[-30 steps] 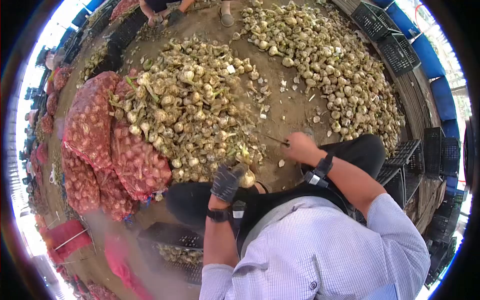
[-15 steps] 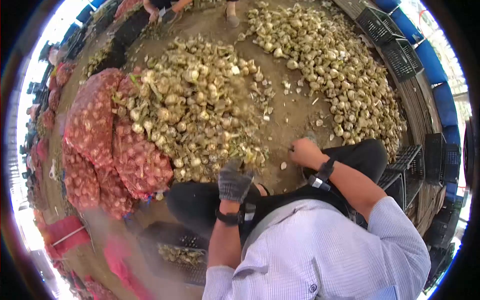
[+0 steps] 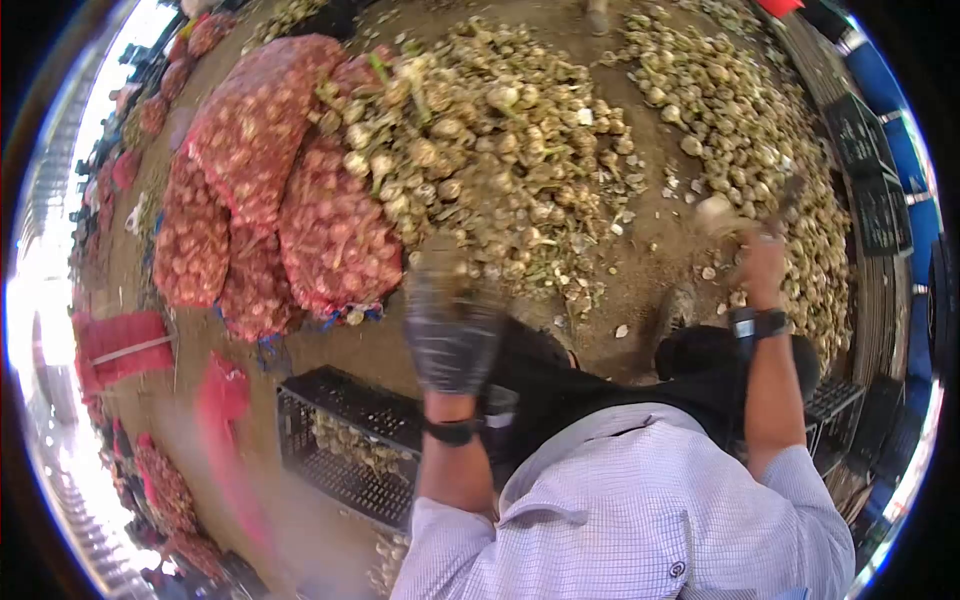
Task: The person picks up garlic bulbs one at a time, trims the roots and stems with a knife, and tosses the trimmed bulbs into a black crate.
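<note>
My left hand (image 3: 455,340), in a dark grey glove, is over the near edge of a pile of garlic bulbs (image 3: 500,150); motion blur smears its fingers, and whether it holds anything is unclear. My bare right hand (image 3: 765,265) is beside the right-hand garlic heap (image 3: 720,110). Its fingers are closed round something small and dark, too blurred to name. A pale, blurred bulb-like shape (image 3: 715,215) shows just left of that hand. Loose skins lie on the ground between the two heaps.
Full red mesh sacks (image 3: 250,130) stand left of the near pile. A black crate (image 3: 350,440) with garlic inside is at lower left, near a pink mesh bag (image 3: 225,400). More black crates (image 3: 860,140) line the right side. Another person's foot (image 3: 597,15) shows at the top.
The view has shifted, with the piles and sacks now higher and further right. My right hand has moved away from my knee, outward and forward to the right heap. My left hand is raised nearer the camera.
</note>
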A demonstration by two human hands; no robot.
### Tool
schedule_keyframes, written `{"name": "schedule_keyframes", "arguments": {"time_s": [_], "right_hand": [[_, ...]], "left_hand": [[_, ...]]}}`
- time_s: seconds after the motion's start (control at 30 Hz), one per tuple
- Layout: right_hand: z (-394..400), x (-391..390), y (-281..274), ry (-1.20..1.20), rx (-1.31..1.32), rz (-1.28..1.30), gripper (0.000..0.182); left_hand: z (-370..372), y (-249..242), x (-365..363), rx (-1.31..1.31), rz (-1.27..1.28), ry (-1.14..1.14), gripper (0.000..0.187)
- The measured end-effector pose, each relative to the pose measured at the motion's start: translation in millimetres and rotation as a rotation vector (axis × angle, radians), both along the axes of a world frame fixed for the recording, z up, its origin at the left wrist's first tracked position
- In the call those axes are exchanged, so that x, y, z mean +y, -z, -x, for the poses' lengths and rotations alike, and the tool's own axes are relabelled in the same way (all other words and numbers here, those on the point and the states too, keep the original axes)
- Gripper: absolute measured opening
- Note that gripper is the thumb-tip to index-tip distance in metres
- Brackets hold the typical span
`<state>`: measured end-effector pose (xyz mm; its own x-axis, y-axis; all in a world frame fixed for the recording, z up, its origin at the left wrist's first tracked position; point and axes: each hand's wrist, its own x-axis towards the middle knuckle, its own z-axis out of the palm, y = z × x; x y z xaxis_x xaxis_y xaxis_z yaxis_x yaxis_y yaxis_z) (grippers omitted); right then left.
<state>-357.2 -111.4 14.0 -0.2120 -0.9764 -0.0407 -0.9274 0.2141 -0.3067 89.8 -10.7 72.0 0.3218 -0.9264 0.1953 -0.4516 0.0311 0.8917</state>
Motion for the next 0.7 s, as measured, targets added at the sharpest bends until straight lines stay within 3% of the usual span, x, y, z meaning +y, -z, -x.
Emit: {"name": "schedule_keyframes", "arguments": {"time_s": [0.07,0.1,0.13,0.2,0.27,0.33,0.47,0.6,0.7], "right_hand": [[61,-16,1,0.137,0.089,-0.006,0.048],[64,-21,1,0.308,-0.094,-0.021,0.046],[67,-27,1,0.488,-0.267,-0.009,0.046],[48,-25,4,0.455,-0.259,-0.01,0.048],[25,-16,23,0.327,-0.293,-0.009,0.047],[-12,-5,24,0.284,-0.294,-0.027,0.042],[-26,13,66,-0.005,-0.224,-0.012,0.035],[-72,30,41,-0.237,-0.01,-0.099,0.034],[-96,37,28,-0.278,-0.089,-0.223,0.03]], "left_hand": [[-66,4,12,0.195,0.001,-0.232,0.058],[-97,26,23,0.272,-0.013,-0.315,0.055],[-118,42,32,0.137,-0.168,-0.333,0.054],[-148,82,46,-0.109,-0.489,-0.348,0.053],[-168,185,67,-0.102,-0.841,-0.238,0.053],[-160,286,96,-0.378,-0.866,-0.153,0.056],[-111,303,90,-0.412,-1.296,-0.259,0.064],[-101,350,83,-0.426,-1.415,-0.37,0.066],[-106,368,74,-0.427,-1.413,-0.393,0.061]]}}
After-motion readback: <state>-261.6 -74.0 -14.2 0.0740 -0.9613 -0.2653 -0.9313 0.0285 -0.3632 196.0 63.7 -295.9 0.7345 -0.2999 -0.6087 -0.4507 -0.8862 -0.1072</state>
